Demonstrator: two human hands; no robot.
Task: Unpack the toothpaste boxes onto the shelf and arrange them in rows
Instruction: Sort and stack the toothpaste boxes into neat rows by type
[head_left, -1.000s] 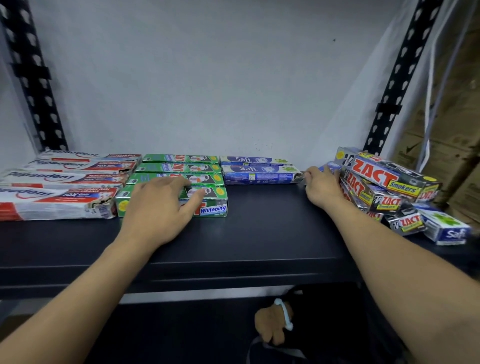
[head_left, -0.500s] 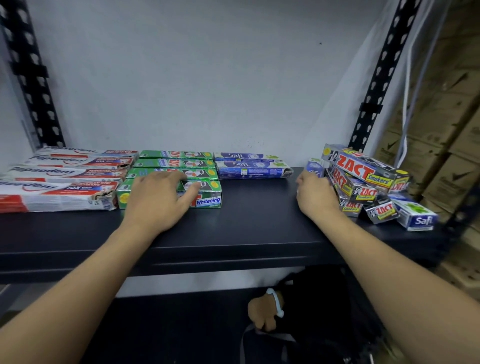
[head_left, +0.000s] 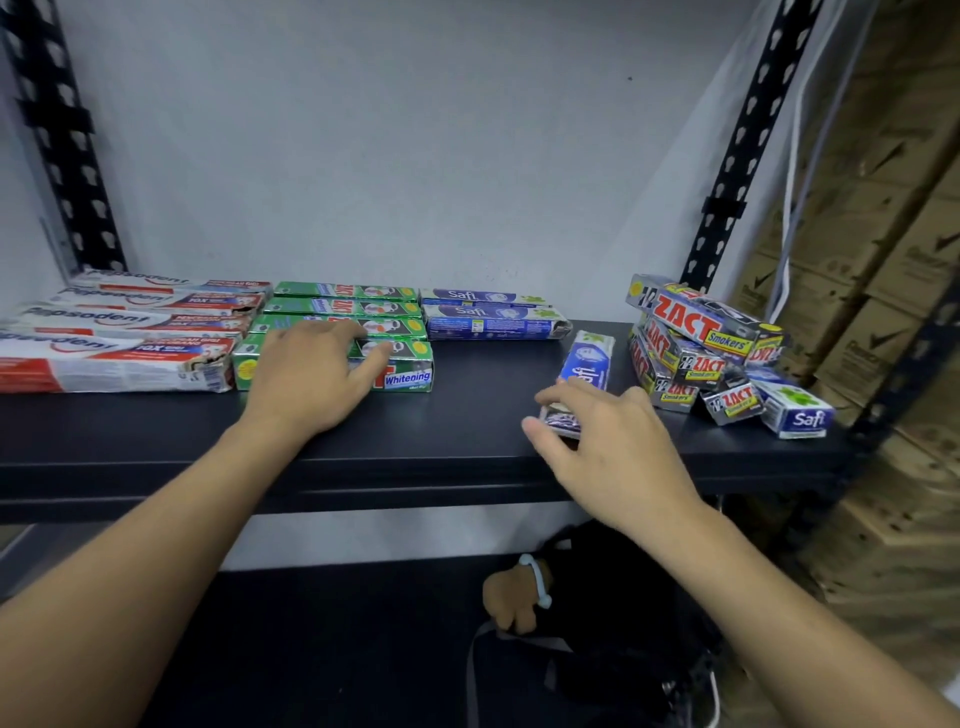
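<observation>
On the black shelf (head_left: 467, 447) lie rows of toothpaste boxes: white and red Pepsodent boxes (head_left: 119, 332) at the left, green Zact boxes (head_left: 343, 312) in the middle, two blue Safi boxes (head_left: 488, 314) beside them. My left hand (head_left: 311, 379) rests flat on the front green Zact box (head_left: 405, 371). My right hand (head_left: 602, 436) pinches the near end of a blue Safi box (head_left: 587, 364) that points away from me. A loose heap of silver and red Zact Smokers boxes (head_left: 696, 343) with one more Safi box (head_left: 795, 410) sits at the right.
Black perforated uprights (head_left: 727, 171) stand at both back corners against a white wall. Stacked cardboard cartons (head_left: 893, 260) fill the right side. Under the shelf lies a dark bag with a small brown plush toy (head_left: 511, 597).
My right hand has drawn a blue Safi box out of the heap toward the shelf's front. My left hand stays on the green box.
</observation>
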